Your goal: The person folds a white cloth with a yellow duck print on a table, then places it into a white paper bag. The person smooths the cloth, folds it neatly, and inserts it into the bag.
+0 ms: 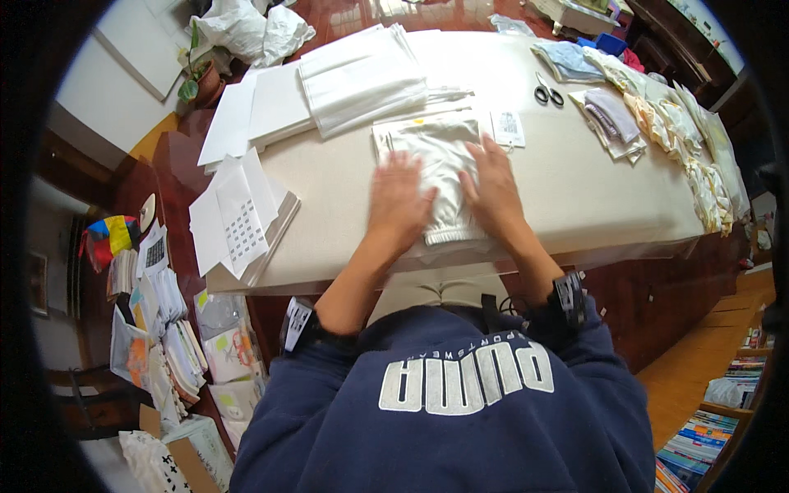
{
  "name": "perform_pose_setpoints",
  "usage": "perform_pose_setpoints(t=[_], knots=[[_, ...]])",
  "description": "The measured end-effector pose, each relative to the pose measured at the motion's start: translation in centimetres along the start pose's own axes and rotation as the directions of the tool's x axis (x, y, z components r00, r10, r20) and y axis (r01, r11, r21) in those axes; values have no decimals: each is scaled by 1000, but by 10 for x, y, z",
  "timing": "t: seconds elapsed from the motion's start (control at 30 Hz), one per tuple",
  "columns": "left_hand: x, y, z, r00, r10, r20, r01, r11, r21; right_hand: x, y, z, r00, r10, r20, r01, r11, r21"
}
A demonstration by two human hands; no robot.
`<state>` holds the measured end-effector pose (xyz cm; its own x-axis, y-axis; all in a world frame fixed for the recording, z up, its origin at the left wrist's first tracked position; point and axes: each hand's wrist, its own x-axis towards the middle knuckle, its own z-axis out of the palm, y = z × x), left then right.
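A folded off-white garment [449, 203] with a gathered elastic edge lies before me near the table's front edge. My left hand [399, 200] rests palm down on its left side, blurred, with the thumb apart. On its right side lies my right hand [495, 185], also flat, its thumb spread from the fingers. A small yellow mark [418, 121] shows at the garment's far edge. Just beyond my right fingertips, a white tag [509, 128] with print and a string lies on the table. What is beneath the garment is mostly hidden.
The cream-covered table [333, 191] carries clear plastic bags [367, 86], white sheets [280, 101] and a stack with printed stickers [243, 225] at left. Black-handled scissors [547, 93], folded cloths [607, 120] and crumpled garments [672, 129] lie at right.
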<state>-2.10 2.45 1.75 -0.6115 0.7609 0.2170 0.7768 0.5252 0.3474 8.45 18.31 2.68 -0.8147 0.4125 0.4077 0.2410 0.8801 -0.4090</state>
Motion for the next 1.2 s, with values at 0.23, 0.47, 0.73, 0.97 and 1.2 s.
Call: perform_pose_setpoints(t=[0.23,0.47,0.73,0.97,1.2], knots=[[-3,-41,-37,903,-392,179,416,688,-595,-5,33,-29,890,390,235,-456,773,442],[26,-39,-40,800,-332,500,600,404,-691,15,32,-14,865,296,406,-432,850,302],[10,-5,-34,957,-268,111,285,794,-537,-2,-2,-23,990,99,104,-127,938,322],[25,38,-39,968,29,249,172,647,-743,27,12,-41,856,113,504,-403,758,513],[21,75,10,985,-77,153,145,-98,-985,28,15,-17,858,192,475,-447,736,509]])
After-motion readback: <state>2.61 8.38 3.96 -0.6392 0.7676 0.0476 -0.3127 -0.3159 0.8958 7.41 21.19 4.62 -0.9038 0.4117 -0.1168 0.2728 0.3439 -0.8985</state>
